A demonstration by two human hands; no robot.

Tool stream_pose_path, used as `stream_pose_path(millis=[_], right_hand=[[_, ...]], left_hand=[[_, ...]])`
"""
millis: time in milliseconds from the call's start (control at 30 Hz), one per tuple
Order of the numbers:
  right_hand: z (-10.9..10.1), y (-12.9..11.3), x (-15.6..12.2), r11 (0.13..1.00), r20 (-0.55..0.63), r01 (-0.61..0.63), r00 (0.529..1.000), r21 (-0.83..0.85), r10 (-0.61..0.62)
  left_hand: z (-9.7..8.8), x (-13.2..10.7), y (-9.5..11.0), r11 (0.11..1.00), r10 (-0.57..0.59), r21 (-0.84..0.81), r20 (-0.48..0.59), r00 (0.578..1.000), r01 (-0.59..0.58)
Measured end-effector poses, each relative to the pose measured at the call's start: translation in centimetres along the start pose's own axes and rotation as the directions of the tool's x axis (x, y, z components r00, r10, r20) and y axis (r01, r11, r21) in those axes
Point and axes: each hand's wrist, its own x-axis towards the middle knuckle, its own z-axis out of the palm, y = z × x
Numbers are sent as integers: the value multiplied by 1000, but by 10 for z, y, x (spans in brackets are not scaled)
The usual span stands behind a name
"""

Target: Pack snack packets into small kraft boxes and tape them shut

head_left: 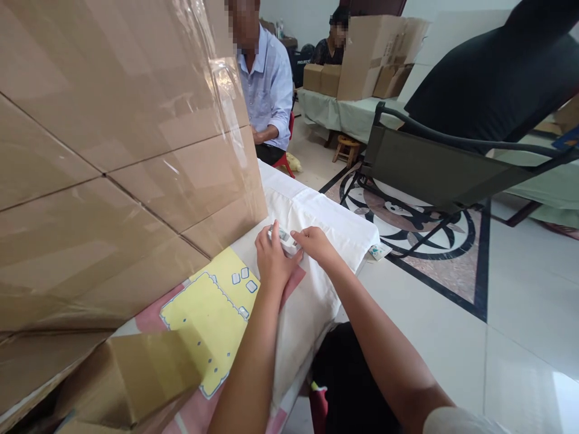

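Two bare hands met over a white cloth point(325, 211) in the head view, with a small white gadget point(288, 243) between them, lifted just above the cloth or resting on it; which, I could not tell. The left hand point(272, 256) was closed around the gadget's left side, fingers curled along its far edge. The right hand point(316, 244) had its thumb tip on the right end, near a small dark spot, but with its other fingers tucked out of sight I could not tell whether it gripped or merely pressed. As for progress, the gadget was already in hand and being worked at; nothing showed that the work on it was finished, and what remained was unclear. Its greyish window was too small to read, and its underside was hidden. Beside the left forearm lay a yellow sheet point(203, 319), partly covered by the flap of an open carton point(154, 361), itself cut off at the bottom edge. A tall stack of boxes point(190, 175) hid part of a co-worker point(274, 78) in a light blue shirt, hands included in part.
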Motion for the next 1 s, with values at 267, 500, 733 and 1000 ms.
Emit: stream_pose_path(millis=[267, 500, 733, 1000], right_hand=[[-17, 17, -8, 998, 34, -44, 999, 53, 42], [-24, 18, -19, 1000, 19, 5, 1000, 15, -6], [-31, 19, -22, 1000, 22, -17, 1000, -10, 17], [-42, 32, -21, 999, 70, -31, 997, 29, 29]], left_hand=[[0, 2, 0, 999, 42, 18, -29, 999, -42], [0, 1, -1, 998, 56, 15, -39, 998, -55], [-1, 2, -1, 998, 63, 21, -38, 997, -62], [-1, 1, 0, 999, 37, 14, -30, 999, -36]])
